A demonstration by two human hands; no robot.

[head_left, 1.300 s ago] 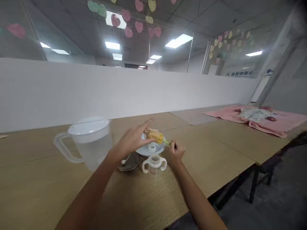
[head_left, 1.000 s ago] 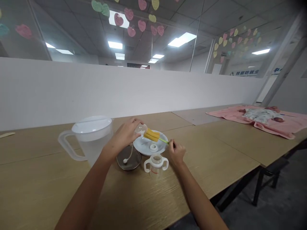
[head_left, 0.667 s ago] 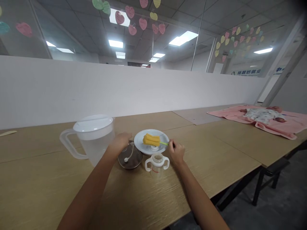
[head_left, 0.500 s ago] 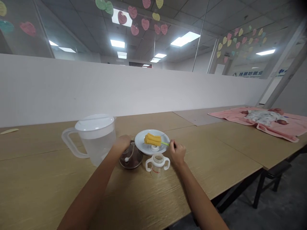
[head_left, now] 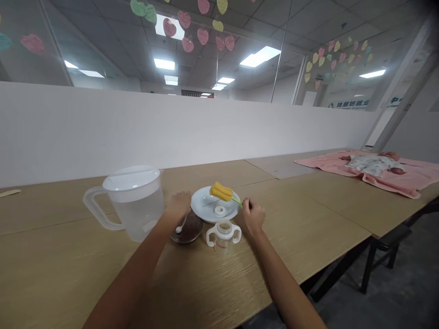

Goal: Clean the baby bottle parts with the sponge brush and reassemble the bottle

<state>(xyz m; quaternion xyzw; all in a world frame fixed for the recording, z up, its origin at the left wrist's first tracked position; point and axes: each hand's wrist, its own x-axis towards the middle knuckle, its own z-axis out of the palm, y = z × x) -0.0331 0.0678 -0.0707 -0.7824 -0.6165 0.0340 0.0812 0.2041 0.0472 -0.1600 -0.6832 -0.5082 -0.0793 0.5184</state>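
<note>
My right hand (head_left: 253, 215) is closed around the handle of a sponge bottle brush (head_left: 221, 192). The brush has a yellow sponge head and a green stem, and its head is over a white plate (head_left: 202, 211). A white ring-shaped cap (head_left: 220, 210) lies on that plate. My left hand (head_left: 179, 204) is at the plate's left side, behind a dark brown round dish (head_left: 188, 232), its fingers bent down and their tips hidden. A pale straw with a small weighted end (head_left: 179, 229) lies across the dish. In front of the plate stands an uncapped two-handled baby bottle (head_left: 224, 238).
A translucent lidded pitcher (head_left: 137, 205) stands close to my left forearm. At the far right a baby-like figure (head_left: 370, 164) lies on a pink blanket (head_left: 394, 185). A white wall (head_left: 103, 128) runs behind the table; a dark stool (head_left: 387, 244) stands beyond its right edge.
The brush head has risen slightly and tilted, its tip pointing up to the left. My left hand has lifted a little. The whole view has shifted slightly.
</note>
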